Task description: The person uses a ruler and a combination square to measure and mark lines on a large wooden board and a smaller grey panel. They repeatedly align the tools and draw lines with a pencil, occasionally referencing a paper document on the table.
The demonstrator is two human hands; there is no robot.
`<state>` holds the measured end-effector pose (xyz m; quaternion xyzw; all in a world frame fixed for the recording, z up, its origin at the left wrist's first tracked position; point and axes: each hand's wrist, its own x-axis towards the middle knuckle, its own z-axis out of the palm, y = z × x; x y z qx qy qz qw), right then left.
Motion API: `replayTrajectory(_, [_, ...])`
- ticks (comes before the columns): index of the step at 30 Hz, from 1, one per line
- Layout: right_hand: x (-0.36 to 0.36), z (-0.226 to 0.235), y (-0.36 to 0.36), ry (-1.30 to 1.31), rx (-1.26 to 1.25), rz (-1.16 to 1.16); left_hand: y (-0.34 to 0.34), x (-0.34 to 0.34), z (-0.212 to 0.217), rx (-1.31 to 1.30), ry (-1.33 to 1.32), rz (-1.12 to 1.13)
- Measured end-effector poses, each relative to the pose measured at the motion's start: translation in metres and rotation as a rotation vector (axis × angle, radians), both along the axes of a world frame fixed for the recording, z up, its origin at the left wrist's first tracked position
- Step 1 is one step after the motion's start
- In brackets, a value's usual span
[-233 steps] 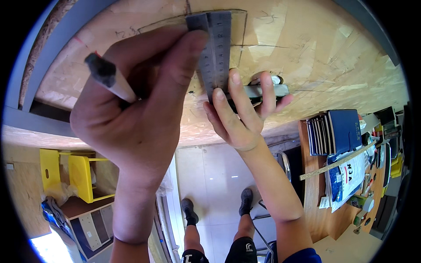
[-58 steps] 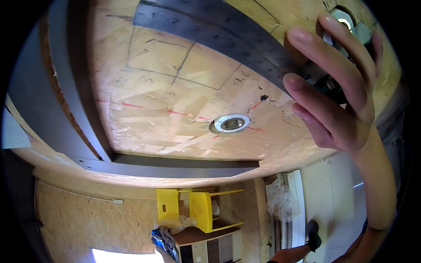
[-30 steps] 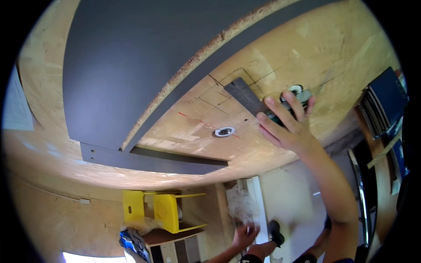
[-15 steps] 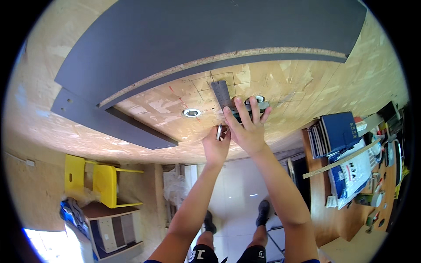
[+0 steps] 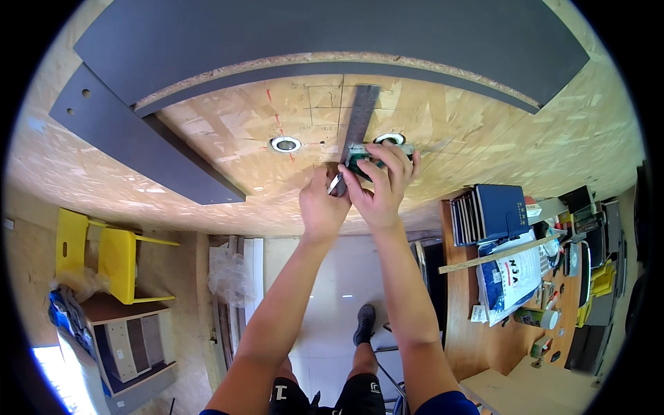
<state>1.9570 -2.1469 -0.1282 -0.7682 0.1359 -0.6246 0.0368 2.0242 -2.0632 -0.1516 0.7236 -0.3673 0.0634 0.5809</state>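
A try square with a dark steel blade [image 5: 361, 114] lies on the wood-chip board [image 5: 242, 117], its blade pointing away from me across pencil lines. My right hand [image 5: 382, 187] grips its greenish stock, fingers curled over it and thumb near the blade's lower end. Close beside, my left hand [image 5: 324, 207] is closed around a slim silver pen-like tool [image 5: 337, 184], held near the base of the blade. The tool's tip is hidden by the fingers. One round metal-rimmed hole [image 5: 286, 144] sits left of the blade, and another rimmed hole [image 5: 389, 139] is just beyond my right fingers.
Dark grey panels [image 5: 332, 31] with a raw chipboard edge lie along the far side of the board. A wooden desk [image 5: 456, 332] at right carries blue folders [image 5: 501, 211], a wooden strip [image 5: 498, 254] and bags. Yellow chairs [image 5: 117, 263] and a small cabinet [image 5: 131, 346] stand at left.
The square's blade has swung from leaning left to leaning slightly right, with more of it showing. My right fingers have curled from spread to gripping. The whole view has shifted.
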Motion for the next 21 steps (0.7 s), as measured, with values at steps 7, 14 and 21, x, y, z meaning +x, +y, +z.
replayTrajectory(7, [-0.068, 0.011, 0.081, 0.221, 0.185, 0.069, 0.106, -0.029, 0.001, 0.227, -0.114, -0.292])
replayTrajectory(14, [-0.162, -0.049, 0.274, 0.373, 0.946, 0.381, 0.325, -0.11, -0.038, 0.565, 0.317, -0.613])
replayTrajectory(21, [-0.123, -0.003, 0.405, 0.44, 1.15, 0.378, 0.419, -0.068, -0.004, 0.509, 0.316, -0.618])
